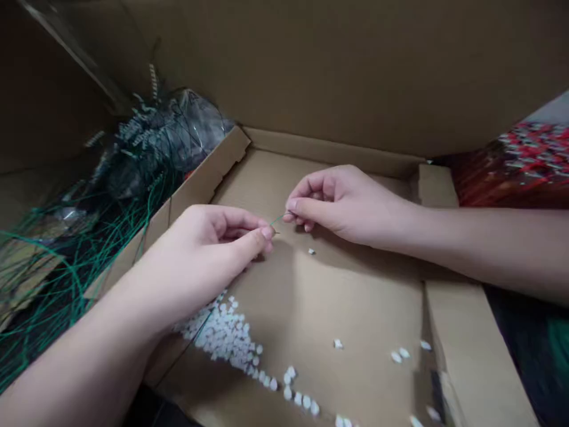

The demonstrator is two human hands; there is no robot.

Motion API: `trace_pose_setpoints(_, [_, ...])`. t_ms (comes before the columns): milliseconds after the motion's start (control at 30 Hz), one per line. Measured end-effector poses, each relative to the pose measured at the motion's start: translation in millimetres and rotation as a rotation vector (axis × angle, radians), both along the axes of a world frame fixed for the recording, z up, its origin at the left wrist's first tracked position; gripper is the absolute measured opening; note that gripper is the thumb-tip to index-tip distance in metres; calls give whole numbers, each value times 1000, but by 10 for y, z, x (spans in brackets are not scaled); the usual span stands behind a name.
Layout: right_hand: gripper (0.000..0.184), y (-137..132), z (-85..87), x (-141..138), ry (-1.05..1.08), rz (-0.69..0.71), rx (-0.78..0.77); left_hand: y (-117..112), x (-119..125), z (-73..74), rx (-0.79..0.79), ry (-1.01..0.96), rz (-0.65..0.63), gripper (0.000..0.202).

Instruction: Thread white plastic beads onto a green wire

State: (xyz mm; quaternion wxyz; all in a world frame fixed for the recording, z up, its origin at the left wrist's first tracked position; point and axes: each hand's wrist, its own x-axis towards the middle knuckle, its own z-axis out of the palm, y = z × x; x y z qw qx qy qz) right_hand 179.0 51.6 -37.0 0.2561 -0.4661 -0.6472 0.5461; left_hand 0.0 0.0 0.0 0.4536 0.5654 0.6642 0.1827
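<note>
- Pinching a thin green strand between both hands, over the floor of a cardboard tray. Its long axis rises from lower left to upper right in my view, and I can't tell whether it touches the cardboard.
- My left hand comes in from the lower left, palm turned down. Its thumb and index finger are closed on the strand's lower end, and the other fingers curl loosely.
- My right hand comes in from the right, with the forearm almost level. Its thumb and fingers are closed on the strand's upper end.
- Neither hand is nearer: the strand lies between them — a short span from fingertip to fingertip.
- A heap of small white pellets lies on the tray floor just below my left hand. One loose white pellet sits just below my right hand, and a few more are scattered toward the right.
- Beyond the tray's left wall, a tangle of green wire spreads beside a dark plastic bag. A cardboard box wall rises behind, and a red patterned cloth shows at the right.
</note>
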Motion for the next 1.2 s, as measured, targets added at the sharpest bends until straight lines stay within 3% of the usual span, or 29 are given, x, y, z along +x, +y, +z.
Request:
trace_pose_setpoints(233, [5,-37,-16,5,-24,78,170,3,-47,-34,23,43,-43,25])
trace_pose_setpoints(533, [11,-140,-12,13,19,226,349,-7,-26,-94,68,-22,-87,17])
trace_pose_setpoints(767, [11,-44,19,13,35,182,74,-4,-44,-108,70,-56,10,20])
trace_pose_setpoints(967, [26,5,43,36,-64,179,-15,-6,-14,-77,92,-169,116,17])
trace_pose_setpoints(1200, [25,4,62,27,104,187,-181,-40,45,-18,124,-201,176,17])
